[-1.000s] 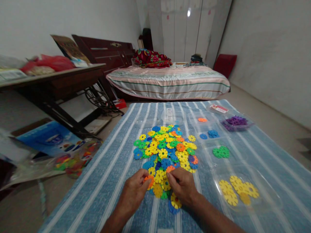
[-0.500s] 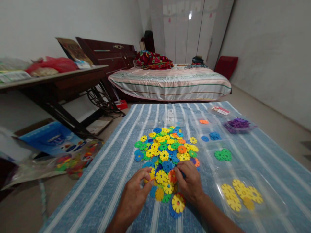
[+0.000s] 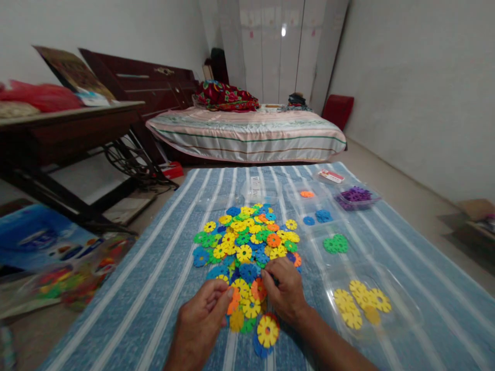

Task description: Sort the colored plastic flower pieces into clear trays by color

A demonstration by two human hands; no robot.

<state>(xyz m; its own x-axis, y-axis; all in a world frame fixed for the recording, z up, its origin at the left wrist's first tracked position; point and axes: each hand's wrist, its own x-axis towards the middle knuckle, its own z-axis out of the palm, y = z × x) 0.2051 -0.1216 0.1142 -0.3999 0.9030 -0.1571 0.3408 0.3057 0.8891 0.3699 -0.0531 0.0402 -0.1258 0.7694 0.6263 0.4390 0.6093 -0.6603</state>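
Observation:
A loose heap of flower-shaped plastic discs (image 3: 243,252), in yellow, green, blue and orange, lies on the striped cloth in front of me. My left hand (image 3: 203,314) is at the heap's near left edge, with thumb and forefinger pinched on an orange disc (image 3: 233,301). On the near right side of the heap, my right hand (image 3: 285,288) has its fingers curled together beside another orange disc (image 3: 259,289); what is inside them, if anything, is hidden. Just below it, a yellow disc (image 3: 267,331) rests on an orange and a blue one.
Clear boxes on the right hold yellow discs (image 3: 363,299), green discs (image 3: 335,243), blue discs (image 3: 323,216), an orange disc (image 3: 307,194) and purple discs (image 3: 355,196). A clear lid (image 3: 247,191) lies behind the heap. A bed (image 3: 247,134) stands beyond the table.
The view has swung right, shifting everything leftward. In my left hand the orange disc has turned from edge-on to show its face. My right hand stays beside the heap.

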